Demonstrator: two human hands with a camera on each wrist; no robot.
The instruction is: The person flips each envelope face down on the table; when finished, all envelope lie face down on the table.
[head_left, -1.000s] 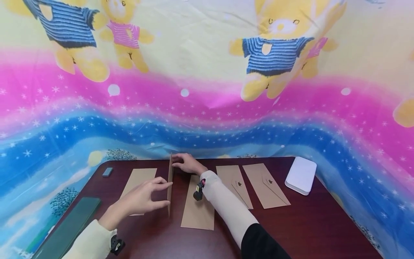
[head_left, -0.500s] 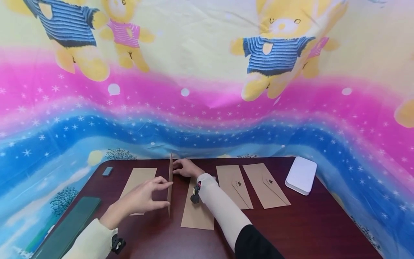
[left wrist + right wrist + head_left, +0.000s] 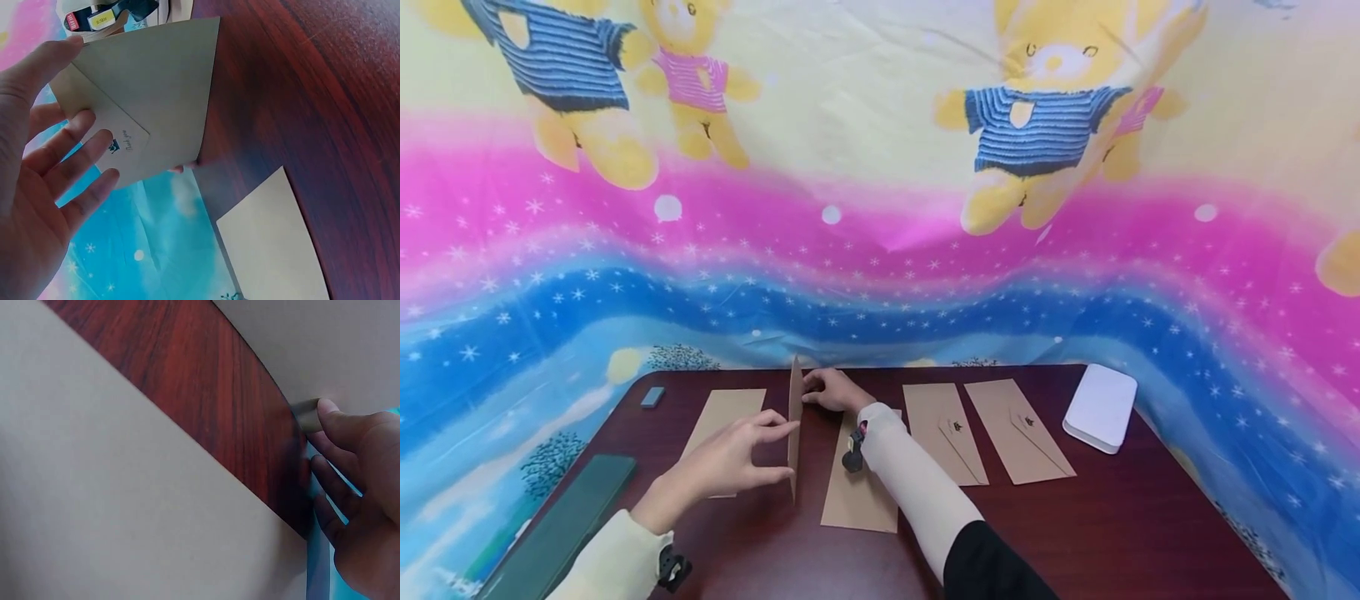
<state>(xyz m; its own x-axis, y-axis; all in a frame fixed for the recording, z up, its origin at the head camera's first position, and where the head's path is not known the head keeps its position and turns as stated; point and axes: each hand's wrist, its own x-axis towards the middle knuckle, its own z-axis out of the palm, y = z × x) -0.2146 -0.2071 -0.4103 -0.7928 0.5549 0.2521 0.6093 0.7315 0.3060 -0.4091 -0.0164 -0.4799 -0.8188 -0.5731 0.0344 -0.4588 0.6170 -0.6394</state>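
A brown paper envelope [image 3: 793,450] stands on its long edge, seen nearly edge-on in the head view. My left hand [image 3: 730,454] holds its left side; in the left wrist view the thumb is at the envelope's edge and the fingertips lie against the face with the pointed flap and small printed crest [image 3: 114,146]. On the other side, my right hand [image 3: 837,390] pinches near the far end, its thumb [image 3: 329,412] against the paper in the right wrist view. One flat envelope [image 3: 859,500] lies under my right forearm, another [image 3: 733,408] beyond my left hand.
Two more envelopes [image 3: 942,417] [image 3: 1015,425], flaps up, lie right of my right arm on the dark red wooden table [image 3: 1120,533]. A white box [image 3: 1101,407] is at the right edge. At the left are a long green case [image 3: 565,517] and a small blue-grey block [image 3: 652,397].
My right hand has shifted slightly lower and towards me along the upright envelope, then stayed. My left hand and the envelope have hardly moved.
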